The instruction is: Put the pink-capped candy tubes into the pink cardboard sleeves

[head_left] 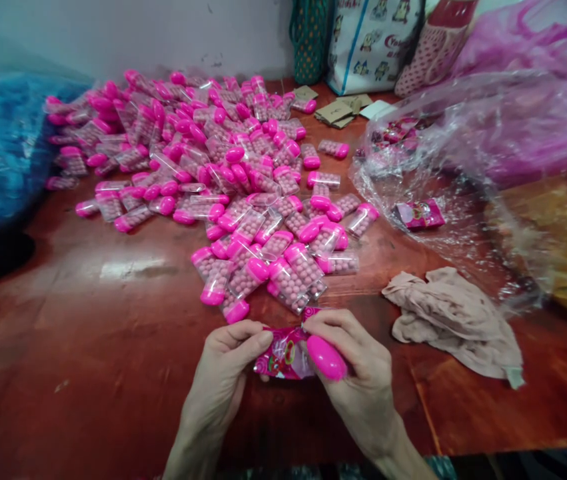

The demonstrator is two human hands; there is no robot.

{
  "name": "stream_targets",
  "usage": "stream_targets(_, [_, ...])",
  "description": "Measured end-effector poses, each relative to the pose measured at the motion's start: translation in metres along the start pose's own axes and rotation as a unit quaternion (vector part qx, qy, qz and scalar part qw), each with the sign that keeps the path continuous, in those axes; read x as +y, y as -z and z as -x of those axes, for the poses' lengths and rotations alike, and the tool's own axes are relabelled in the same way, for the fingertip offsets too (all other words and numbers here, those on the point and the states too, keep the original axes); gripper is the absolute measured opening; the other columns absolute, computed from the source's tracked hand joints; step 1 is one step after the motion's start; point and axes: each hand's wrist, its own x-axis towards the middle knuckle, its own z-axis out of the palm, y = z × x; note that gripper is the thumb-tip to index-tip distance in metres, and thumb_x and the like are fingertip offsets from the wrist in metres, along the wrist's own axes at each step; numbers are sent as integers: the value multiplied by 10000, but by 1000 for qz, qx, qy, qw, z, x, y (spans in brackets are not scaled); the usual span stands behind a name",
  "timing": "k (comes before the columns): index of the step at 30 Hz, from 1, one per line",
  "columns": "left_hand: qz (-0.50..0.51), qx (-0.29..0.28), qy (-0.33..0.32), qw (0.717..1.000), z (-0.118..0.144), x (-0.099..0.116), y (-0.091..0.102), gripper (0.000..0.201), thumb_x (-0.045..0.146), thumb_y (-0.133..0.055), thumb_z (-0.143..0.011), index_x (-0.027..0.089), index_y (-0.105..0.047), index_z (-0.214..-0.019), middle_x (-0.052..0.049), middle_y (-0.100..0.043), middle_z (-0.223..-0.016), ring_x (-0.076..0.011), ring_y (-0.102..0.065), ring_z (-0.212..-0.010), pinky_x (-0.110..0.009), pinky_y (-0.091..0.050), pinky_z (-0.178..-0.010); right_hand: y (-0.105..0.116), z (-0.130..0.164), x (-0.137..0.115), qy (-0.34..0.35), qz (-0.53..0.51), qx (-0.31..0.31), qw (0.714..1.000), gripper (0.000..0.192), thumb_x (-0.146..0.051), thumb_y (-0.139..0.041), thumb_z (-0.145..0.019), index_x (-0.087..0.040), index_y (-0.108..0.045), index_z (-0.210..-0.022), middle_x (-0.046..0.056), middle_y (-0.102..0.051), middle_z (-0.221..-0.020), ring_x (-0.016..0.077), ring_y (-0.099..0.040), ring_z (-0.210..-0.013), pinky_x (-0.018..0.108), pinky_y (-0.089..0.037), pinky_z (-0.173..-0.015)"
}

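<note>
Between my hands, above the near part of the table, is a printed pink plastic sleeve (283,353). My left hand (230,360) pinches its left end between thumb and fingers. My right hand (358,360) is closed around a candy tube with a bright pink cap (326,358), at the sleeve's right end; its fingers hide most of the tube's body. I cannot tell whether the tube is inside the sleeve. Just beyond my hands lies a heap of clear tubes (290,277) with pink caps, filled with small pink balls.
The heap spreads back to the wall. A blue plastic bag (8,147) stands at left. On the right are a crumpled beige cloth (456,320), a printed sleeve (420,214) on clear plastic and a pink bag (528,107). Cardboard pieces (336,113) and a white printed bag (370,47) sit behind.
</note>
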Motion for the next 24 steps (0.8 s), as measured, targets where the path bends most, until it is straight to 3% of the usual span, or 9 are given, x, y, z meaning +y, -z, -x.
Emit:
stream_targets(3, [24,-12,19,999,0,-2,1,209,231,-836,-516,119,-660,-527,23,-565,-419,-47,-430,-339,-145,-349,-327,0,1,-3,-6,-25,7,1000,193,9,-592,-734,-149,-657,-824,28,-656,-713,134,-622,-642,212,-492,-610])
stream_targets(6, [46,-48,55,996,0,-7,3,248,280,-813,-575,115,-636,-523,29,-530,-412,-39,-408,-341,-140,-342,-332,2,2,-4,-81,-26,36,996,140,-38,-636,-727,-174,-642,-759,-20,-647,-644,105,-598,-553,170,-471,-533])
stream_targets(10, [42,-100,74,991,0,-12,3,207,263,-721,-712,95,-659,-608,-2,-566,-480,-52,-468,-403,-139,-382,-385,6,0,0,-148,-24,31,988,64,-127,-648,-749,-185,-645,-723,-32,-638,-603,114,-590,-536,168,-459,-489])
stream_targets(16, [34,-113,55,991,3,-7,6,120,204,-687,-744,88,-714,-726,-29,-615,-518,-72,-516,-440,-145,-413,-412,5,1,4,-117,15,29,993,94,-96,-620,-734,-185,-633,-709,-30,-630,-602,124,-577,-528,193,-449,-502])
stream_targets(21, [21,-113,79,990,3,-6,9,78,170,-701,-718,103,-730,-744,-50,-660,-553,-91,-571,-445,-156,-445,-420,6,1,4,-120,9,21,993,109,-80,-612,-741,-184,-627,-715,-32,-604,-585,118,-546,-497,197,-430,-465])
stream_targets(24, [16,-108,82,991,2,-7,10,61,161,-717,-692,111,-733,-724,-52,-670,-556,-103,-589,-445,-161,-455,-411,8,-1,4,-85,-8,4,996,149,-34,-596,-747,-170,-648,-776,8,-638,-696,141,-599,-617,222,-482,-569])
